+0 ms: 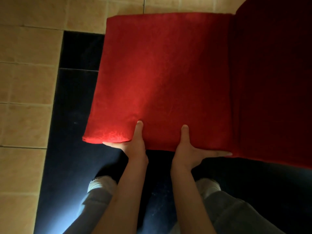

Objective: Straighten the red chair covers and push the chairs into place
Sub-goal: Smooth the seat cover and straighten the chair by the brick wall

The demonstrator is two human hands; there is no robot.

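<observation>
Red chair cover (162, 78) lies stretched over the seat of a chair that fills the upper right of the view, and its top looks smooth and flat, with only a slight pucker near the corner closest to the left hand (133, 141). The darker chair back (273, 78) rises at the far right of the seat, in shadow. Both hands grip the seat's near edge: on each, the thumb lies flat on top of the cloth while the fingers run along or under the edge. The right hand (190, 149) has its fingers held together and stretched toward the back; how the left fingers lie under the seat I cannot tell.

As a judgement, this cover is nearly straight, so what is left here is a last tug at that corner and the push into place. No table or other chairs show, so I cannot tell where the chair should go or how many remain.

Beneath the seat runs a dark floor strip (79, 51), with beige tiles (30, 68) to its left. The person's legs and shoes (101, 184) stand just below the seat's near edge; nothing visible blocks the chair
</observation>
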